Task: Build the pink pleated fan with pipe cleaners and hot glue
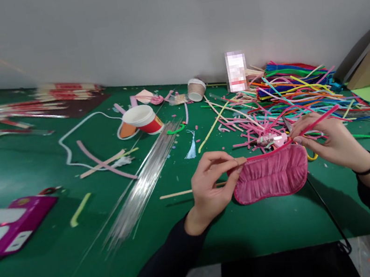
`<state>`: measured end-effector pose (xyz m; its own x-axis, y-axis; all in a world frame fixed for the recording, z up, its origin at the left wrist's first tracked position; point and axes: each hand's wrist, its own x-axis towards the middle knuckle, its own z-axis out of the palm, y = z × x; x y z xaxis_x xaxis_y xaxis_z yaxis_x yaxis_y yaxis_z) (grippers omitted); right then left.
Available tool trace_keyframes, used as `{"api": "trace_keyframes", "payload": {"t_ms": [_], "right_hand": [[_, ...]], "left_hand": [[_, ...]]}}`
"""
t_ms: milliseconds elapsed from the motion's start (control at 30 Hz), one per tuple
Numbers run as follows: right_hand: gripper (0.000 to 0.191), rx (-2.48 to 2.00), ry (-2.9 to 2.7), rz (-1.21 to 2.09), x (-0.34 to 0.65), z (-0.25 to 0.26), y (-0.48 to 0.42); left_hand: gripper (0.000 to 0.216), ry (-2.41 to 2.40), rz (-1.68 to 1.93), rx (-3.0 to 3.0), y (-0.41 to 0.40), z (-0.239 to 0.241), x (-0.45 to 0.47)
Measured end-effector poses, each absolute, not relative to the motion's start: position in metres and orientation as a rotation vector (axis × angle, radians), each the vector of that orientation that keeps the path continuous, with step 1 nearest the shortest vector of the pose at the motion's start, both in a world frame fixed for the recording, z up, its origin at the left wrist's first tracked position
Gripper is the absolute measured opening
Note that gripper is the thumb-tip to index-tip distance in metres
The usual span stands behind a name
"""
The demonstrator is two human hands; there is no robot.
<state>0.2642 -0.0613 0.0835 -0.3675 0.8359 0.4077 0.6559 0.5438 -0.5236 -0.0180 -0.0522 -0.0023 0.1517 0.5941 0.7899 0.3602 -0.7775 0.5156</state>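
A pink pleated paper fan piece point(271, 173) is held flat above the green table point(33, 164) between both hands. My left hand point(211, 188) pinches its left end, where a thin wooden stick pokes out. My right hand point(330, 140) is closed on its right end and on a long pink pipe cleaner point(320, 119) that slants up to the right. A black band circles my right wrist.
A heap of coloured pipe cleaners point(286, 88) lies behind the hands. A bundle of thin metal wires point(145, 178), a tipped red-and-white paper cup point(142, 119), a second cup point(196, 89), a white cord point(69, 150) and a magenta box point(11, 226) lie to the left.
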Motion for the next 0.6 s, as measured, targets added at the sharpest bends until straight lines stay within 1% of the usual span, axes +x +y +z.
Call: {"api": "trace_keyframes", "payload": {"t_ms": [400, 600], "right_hand": [[0.017, -1.288, -1.992, 0.375, 0.262, 0.066, -0.070], [0.016, -1.294, -2.002, 0.355, 0.262, 0.064, -0.070]], "left_hand": [[0.023, 0.959, 1.696, 2.202, -0.052, -0.003, -0.018], [0.024, 0.943, 1.712, 2.208, -0.052, -0.001, -0.017]]}}
